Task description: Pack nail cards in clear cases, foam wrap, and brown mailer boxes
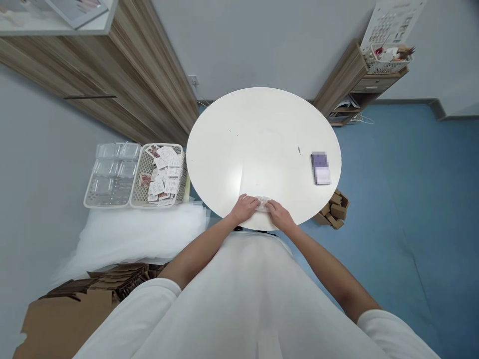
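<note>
Both of my hands rest on the near edge of a round white table [262,134]. My left hand [245,208] and my right hand [279,214] are closed from either side on a small clear plastic piece [262,203] that lies between them. The fingers curl over its ends, so most of it is hidden.
A small purple and white object [320,168] lies at the table's right side. Left of the table stand two white baskets, one with clear plastic trays [112,174], one with printed cards [162,175]. Cardboard pieces [335,209] lie on the blue floor; flattened boxes [108,284] are at lower left.
</note>
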A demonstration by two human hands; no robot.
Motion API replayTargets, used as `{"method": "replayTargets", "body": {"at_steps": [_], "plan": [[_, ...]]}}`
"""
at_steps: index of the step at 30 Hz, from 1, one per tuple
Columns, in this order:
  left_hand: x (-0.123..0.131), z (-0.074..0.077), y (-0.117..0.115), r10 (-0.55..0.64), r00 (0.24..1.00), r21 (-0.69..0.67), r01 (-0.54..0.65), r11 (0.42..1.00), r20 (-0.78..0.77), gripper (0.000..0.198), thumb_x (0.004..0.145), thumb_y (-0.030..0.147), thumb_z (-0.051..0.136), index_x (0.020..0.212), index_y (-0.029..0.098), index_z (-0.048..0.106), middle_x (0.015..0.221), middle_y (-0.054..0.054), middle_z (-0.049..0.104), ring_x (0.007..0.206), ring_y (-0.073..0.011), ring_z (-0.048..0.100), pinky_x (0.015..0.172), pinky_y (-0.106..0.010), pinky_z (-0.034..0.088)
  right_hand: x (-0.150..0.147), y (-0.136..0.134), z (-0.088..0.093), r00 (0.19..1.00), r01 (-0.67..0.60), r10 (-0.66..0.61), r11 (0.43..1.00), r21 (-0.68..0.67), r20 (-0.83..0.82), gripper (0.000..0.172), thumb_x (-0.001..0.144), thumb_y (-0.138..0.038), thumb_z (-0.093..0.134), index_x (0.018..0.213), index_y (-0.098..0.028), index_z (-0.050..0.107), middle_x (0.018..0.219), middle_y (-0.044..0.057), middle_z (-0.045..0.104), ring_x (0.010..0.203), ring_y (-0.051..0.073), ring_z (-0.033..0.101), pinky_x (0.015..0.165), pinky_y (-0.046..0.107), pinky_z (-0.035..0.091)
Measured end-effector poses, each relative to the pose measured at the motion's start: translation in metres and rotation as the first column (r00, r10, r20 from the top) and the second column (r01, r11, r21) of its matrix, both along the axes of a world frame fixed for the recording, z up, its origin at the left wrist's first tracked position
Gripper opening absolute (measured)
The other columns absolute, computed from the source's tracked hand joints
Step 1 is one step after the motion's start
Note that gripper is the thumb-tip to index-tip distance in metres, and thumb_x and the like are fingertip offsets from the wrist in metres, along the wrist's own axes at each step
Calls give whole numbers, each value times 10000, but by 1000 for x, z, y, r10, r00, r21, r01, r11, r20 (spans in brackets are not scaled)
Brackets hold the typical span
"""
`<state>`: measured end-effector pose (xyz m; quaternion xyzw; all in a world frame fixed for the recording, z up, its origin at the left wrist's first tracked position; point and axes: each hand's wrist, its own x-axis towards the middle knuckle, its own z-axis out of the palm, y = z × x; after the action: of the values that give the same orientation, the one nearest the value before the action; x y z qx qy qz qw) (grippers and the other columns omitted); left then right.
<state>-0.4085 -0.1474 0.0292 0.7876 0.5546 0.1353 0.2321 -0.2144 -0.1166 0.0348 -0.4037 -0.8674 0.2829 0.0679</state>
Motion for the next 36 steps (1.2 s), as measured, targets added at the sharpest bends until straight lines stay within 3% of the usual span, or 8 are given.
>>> {"method": "replayTargets", "body": {"at_steps": [6, 10, 14, 20, 25, 31, 34, 36], "plan": [[-8, 12, 0, 113, 977, -157, -85, 984, 181, 291, 789, 302, 486, 1065, 225, 538, 1048, -46, 613, 968, -208, 554, 887, -376, 382, 4, 1, 7, 993, 99, -106, 986, -135, -42, 308, 840, -229, 366, 1126, -269, 473, 1065, 39, 603, 899, 218, 588, 721, 371, 479], [-18, 18, 15, 219, 924, -353, -101, 930, 313, 295, 787, 380, 477, 1020, 222, 563, 1010, -34, 628, 931, -194, 574, 795, -316, 443, 8, 19, 12, 986, 128, -154, 949, -289, -69, 270, 847, -253, 377, 1094, -264, 487, 967, 23, 631, 846, 188, 596, 726, 340, 462], [-25, 16, 37, 307, 868, -478, -94, 873, 390, 292, 767, 407, 489, 941, 200, 598, 979, -37, 632, 899, -182, 574, 775, -291, 443, 3, 45, 14, 954, 194, -267, 897, -396, -137, 232, 830, -277, 411, 1026, -250, 531, 1019, 21, 609, 880, 159, 577, 756, 307, 450], [-29, 2, 60, 402, 855, -555, -171, 814, 328, 288, 753, 401, 466, 847, 176, 619, 843, -25, 628, 784, -169, 552, 696, -278, 425, -11, 75, 2, 919, 269, -371, 837, -477, -133, 228, 790, -306, 456, 956, -234, 595, 1020, 28, 608, 903, 163, 549, 780, 316, 435], [-31, -9, 63, 429, 889, -590, -264, 763, 157, 250, 752, 370, 446, 728, 169, 592, 731, -6, 587, 686, -152, 515, 603, -262, 403, -22, 86, -10, 921, 292, -385, 781, -551, -58, 215, 773, -284, 465, 923, -229, 608, 981, 15, 624, 856, 151, 557, 748, 294, 431], [-29, -3, 59, 442, 890, -501, -434, 749, -111, 185, 759, 264, 455, 818, 175, 605, 826, -56, 612, 785, -203, 548, 678, -307, 409, -28, 88, -15, 932, 301, -363, 785, -541, -7, 213, 783, -263, 453, 927, -226, 605, 962, 12, 631, 848, 148, 556, 746, 285, 426], [-19, 9, 50, 461, 853, -208, -510, 835, -244, 332, 755, 217, 463, 1077, 171, 532, 1088, -118, 553, 1019, -275, 487, 818, -395, 374, -30, 86, -18, 941, 292, -338, 821, -491, -6, 236, 806, -260, 421, 963, -219, 592, 968, 25, 623, 855, 153, 550, 763, 295, 422], [-8, 15, 40, 357, 904, -37, -375, 926, -236, 420, 773, 187, 430, 1193, 172, 448, 1266, -126, 435, 1176, -279, 367, 924, -419, 299, -30, 84, -21, 948, 278, -317, 848, -451, -11, 249, 820, -253, 397, 982, -211, 582, 967, 36, 613, 867, 158, 543, 781, 304, 417]]}}
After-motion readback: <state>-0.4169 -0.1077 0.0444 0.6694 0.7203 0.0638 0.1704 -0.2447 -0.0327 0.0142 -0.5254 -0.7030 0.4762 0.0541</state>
